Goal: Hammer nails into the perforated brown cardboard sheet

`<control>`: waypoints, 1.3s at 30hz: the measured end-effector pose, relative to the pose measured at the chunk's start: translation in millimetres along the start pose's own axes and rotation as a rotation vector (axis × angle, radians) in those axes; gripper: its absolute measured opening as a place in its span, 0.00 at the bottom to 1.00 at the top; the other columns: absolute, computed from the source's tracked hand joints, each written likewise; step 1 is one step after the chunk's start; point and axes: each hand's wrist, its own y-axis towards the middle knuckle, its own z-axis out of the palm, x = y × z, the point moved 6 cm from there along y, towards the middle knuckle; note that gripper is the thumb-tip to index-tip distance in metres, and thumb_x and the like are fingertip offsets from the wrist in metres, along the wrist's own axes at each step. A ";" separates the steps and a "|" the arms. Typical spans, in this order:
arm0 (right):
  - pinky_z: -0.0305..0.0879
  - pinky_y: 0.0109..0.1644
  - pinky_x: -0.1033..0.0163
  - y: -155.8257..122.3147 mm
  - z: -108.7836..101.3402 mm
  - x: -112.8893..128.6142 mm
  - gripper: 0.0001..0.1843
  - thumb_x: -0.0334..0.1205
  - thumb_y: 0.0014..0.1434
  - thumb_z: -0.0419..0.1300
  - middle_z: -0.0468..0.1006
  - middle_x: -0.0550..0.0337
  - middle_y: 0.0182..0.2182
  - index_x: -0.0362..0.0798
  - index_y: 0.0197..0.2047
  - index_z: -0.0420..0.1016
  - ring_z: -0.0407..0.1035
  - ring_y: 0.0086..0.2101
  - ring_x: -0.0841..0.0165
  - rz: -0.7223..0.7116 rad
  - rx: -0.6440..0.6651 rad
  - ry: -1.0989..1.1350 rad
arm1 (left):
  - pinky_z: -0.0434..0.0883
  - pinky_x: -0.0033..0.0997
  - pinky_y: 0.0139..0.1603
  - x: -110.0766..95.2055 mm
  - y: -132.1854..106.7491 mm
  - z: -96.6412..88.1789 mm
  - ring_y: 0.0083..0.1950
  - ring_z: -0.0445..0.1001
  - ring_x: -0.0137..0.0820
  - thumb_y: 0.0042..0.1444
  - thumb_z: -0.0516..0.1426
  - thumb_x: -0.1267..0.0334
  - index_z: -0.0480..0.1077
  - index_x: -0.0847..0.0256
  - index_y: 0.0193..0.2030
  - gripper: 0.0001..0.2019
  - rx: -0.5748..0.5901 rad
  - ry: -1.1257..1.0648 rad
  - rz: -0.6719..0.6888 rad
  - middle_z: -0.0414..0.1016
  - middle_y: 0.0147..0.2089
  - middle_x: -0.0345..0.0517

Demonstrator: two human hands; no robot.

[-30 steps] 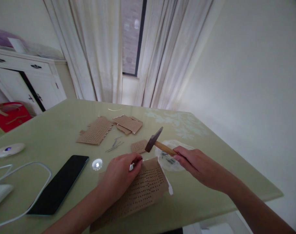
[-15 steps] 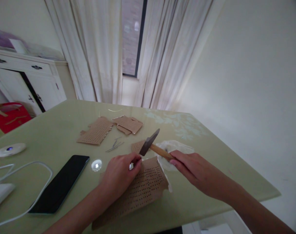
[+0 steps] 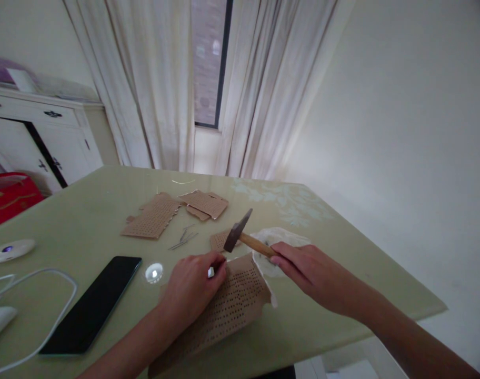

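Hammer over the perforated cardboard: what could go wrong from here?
1. The hammer, held by the right hand, hangs just above the left hand, which pinches a small nail: a stray blow could hit the fingers.
2. The cardboard lies loose and curled on the table, so it may shift.

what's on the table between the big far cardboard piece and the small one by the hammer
Thin metal nails lie between the big cardboard piece and the small one, in the head view.
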 end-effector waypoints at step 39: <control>0.60 0.30 0.62 -21.1 57.0 -37.3 0.17 0.50 0.80 0.46 0.70 0.69 0.23 0.52 0.41 0.67 0.67 0.21 0.68 0.256 -0.156 0.425 | 0.76 0.41 0.65 -30.9 -78.6 31.0 0.65 0.79 0.42 0.69 0.59 0.64 0.68 0.54 0.70 0.24 -0.189 0.459 0.635 0.77 0.71 0.44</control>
